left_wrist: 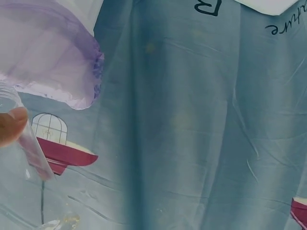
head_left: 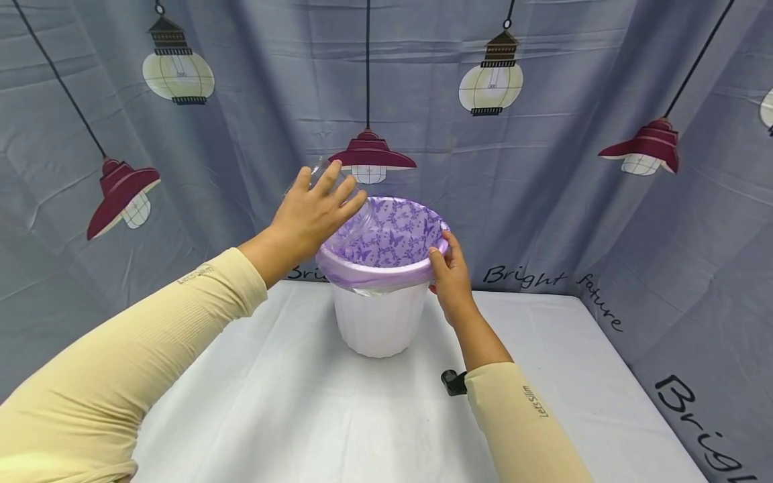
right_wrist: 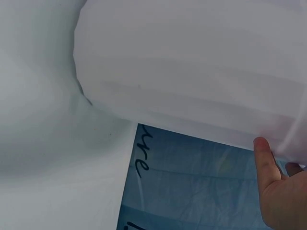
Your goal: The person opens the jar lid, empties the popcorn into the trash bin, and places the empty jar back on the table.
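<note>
A white wastebasket (head_left: 380, 322) stands upright on the table, lined with a purple bag (head_left: 392, 235) patterned with butterflies and folded over the rim. From above its left side, my left hand (head_left: 317, 208) holds a clear plastic container (left_wrist: 14, 167) tilted over the bag's mouth. The left wrist view shows the thumb against the container's side, close to the liner's folded edge; the other fingers are out of that view. On the right, my right hand (head_left: 453, 278) grips the wastebasket's rim, thumb on the near side, with the folded liner under it.
A white cloth covers the table (head_left: 272, 416). Behind and beside it hangs a grey-blue curtain (head_left: 423, 54) printed with lamps and writing. Next to the right cuff shows a small black object (head_left: 453, 382).
</note>
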`<state>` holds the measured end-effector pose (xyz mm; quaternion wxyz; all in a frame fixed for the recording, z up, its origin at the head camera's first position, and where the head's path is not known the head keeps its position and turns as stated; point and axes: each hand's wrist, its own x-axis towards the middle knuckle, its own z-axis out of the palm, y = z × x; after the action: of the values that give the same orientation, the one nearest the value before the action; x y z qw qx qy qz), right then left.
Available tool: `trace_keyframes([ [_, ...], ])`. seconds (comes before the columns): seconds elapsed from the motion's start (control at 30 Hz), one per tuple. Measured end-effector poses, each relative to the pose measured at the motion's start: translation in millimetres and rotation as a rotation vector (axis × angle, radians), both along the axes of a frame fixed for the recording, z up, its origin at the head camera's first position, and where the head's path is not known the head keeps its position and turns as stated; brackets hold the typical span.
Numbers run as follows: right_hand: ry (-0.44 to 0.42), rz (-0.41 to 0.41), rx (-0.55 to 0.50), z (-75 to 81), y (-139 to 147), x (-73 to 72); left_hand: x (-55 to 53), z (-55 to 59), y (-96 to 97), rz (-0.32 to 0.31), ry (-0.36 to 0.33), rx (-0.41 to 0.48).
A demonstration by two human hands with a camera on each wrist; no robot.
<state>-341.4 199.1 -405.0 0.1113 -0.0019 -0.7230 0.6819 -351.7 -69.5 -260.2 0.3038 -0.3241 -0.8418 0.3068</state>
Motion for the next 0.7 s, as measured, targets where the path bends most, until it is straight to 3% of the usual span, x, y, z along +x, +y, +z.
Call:
trace_keyframes([
  [0.5, -0.001, -0.007, 0.015, 0.6, -2, 2.4, 5.7, 3.1, -20.8, 0.072, -0.056, 0.198],
  [0.7, 0.000, -0.003, 0.019, 1.6, -2, 2.8, 5.5, 6.8, -32.2, 0.097, -0.043, 0.259],
])
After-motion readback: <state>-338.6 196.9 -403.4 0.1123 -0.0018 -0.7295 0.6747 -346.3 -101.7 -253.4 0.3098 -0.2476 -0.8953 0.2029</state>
